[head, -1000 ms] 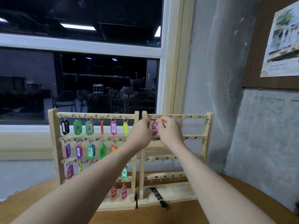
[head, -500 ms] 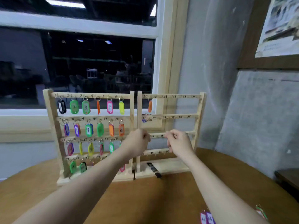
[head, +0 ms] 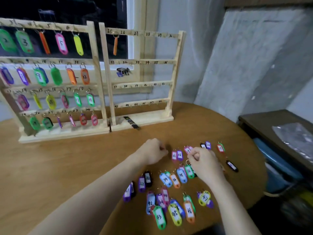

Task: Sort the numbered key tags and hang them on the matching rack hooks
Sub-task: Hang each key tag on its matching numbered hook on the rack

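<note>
While the left rack [head: 55, 78] already carried tags on nearly all its hooks, the right rack [head: 140, 73] in the head view held only an orange tag [head: 115, 45] under hook 25, so about half the job remained. The loose key tags [head: 169, 192], numbered from the twenties to the forties, lay scattered on the round wooden table [head: 67, 167]. The left hand [head: 152, 153] was curled just beside the pink and purple tags marked 26 [head: 177, 155], apparently holding nothing. The right hand [head: 203, 163] was fisted over the pile; whether it pinched a tag could not be told.

An office-like room, by the look of it.
Numbered wooden racks [head: 140, 78] are set on a round table [head: 50, 167] below a dark window [head: 67, 7].
</note>
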`<state>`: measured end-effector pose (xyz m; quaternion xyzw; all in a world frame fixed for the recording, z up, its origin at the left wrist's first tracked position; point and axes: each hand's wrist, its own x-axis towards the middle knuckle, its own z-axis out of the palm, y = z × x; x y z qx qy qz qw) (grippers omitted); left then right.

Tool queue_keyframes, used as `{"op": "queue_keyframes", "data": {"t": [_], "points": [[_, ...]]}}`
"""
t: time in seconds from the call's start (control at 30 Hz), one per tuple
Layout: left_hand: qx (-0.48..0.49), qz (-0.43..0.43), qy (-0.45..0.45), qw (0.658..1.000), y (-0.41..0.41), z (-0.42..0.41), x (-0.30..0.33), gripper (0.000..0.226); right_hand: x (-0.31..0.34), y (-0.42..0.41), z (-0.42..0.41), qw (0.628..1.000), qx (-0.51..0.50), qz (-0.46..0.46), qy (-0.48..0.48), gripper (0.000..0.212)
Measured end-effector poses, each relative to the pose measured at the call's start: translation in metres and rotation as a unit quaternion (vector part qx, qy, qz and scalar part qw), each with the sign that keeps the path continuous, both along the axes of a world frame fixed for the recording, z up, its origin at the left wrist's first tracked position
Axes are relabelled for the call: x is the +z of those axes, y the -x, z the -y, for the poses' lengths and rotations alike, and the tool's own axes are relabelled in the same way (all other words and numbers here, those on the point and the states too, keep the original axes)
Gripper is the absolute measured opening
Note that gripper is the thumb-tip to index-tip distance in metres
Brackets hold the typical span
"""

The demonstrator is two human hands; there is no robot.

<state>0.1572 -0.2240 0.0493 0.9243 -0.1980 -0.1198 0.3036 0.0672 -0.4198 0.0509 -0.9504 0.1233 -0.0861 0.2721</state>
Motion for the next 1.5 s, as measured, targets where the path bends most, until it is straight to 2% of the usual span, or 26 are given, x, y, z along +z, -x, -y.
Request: {"op": "queue_keyframes", "data": {"t": [0.2, 0.33, 0.4, 0.5, 0.67, 0.93, 1.0, 1.07, 1.17, 1.23, 1.37, 1.5], "points": [[0.105, -0.062, 0.018, 0.992, -0.008, 0.031, -0.015, 0.042, 0.000, -0.008, 0.000, 0.999, -0.003, -0.023, 0.048, 0.011], [0.125, -0.045, -0.027, 0.991, -0.008, 0.043, -0.016, 0.021, 0.002, -0.022, -0.010, 0.995, -0.002, -0.053, 0.081, 0.011], [0.128, -0.045, -0.036, 0.990, -0.009, 0.045, -0.017, 0.018, 0.003, -0.028, -0.015, 0.992, 0.002, -0.067, 0.104, 0.016], [0.120, -0.065, -0.031, 0.990, -0.014, 0.045, -0.018, 0.009, 0.003, -0.033, -0.019, 0.987, -0.007, -0.079, 0.141, 0.027], [0.093, -0.087, -0.019, 0.992, -0.021, 0.039, -0.019, 0.011, 0.002, -0.042, -0.021, 0.985, -0.014, -0.097, 0.144, 0.040], [0.032, -0.085, 0.048, 0.995, -0.013, 0.016, -0.011, 0.012, 0.002, -0.050, -0.030, 0.980, 0.013, -0.120, 0.159, 0.028], [0.034, -0.081, 0.076, 0.993, -0.009, 0.007, -0.007, 0.012, -0.001, -0.056, -0.033, 0.980, 0.017, -0.135, 0.142, 0.019], [0.045, -0.088, 0.113, 0.989, -0.006, -0.004, -0.003, 0.012, -0.002, -0.060, -0.037, 0.979, 0.024, -0.160, 0.126, 0.020], [0.067, -0.092, 0.160, 0.981, -0.001, -0.024, 0.005, 0.010, 0.000, -0.062, -0.044, 0.980, 0.025, -0.161, 0.116, 0.004], [0.086, -0.092, 0.184, 0.975, 0.000, -0.037, 0.011, 0.007, -0.002, -0.062, -0.049, 0.985, 0.026, -0.140, 0.097, 0.011], [0.119, -0.091, 0.221, 0.964, -0.003, -0.058, 0.027, 0.011, 0.006, -0.066, -0.057, 0.992, 0.055, -0.110, -0.021, 0.024], [0.116, -0.082, 0.246, 0.959, -0.003, -0.072, 0.048, 0.009, 0.028, -0.071, -0.068, 0.982, 0.120, -0.084, -0.116, 0.013]]}}
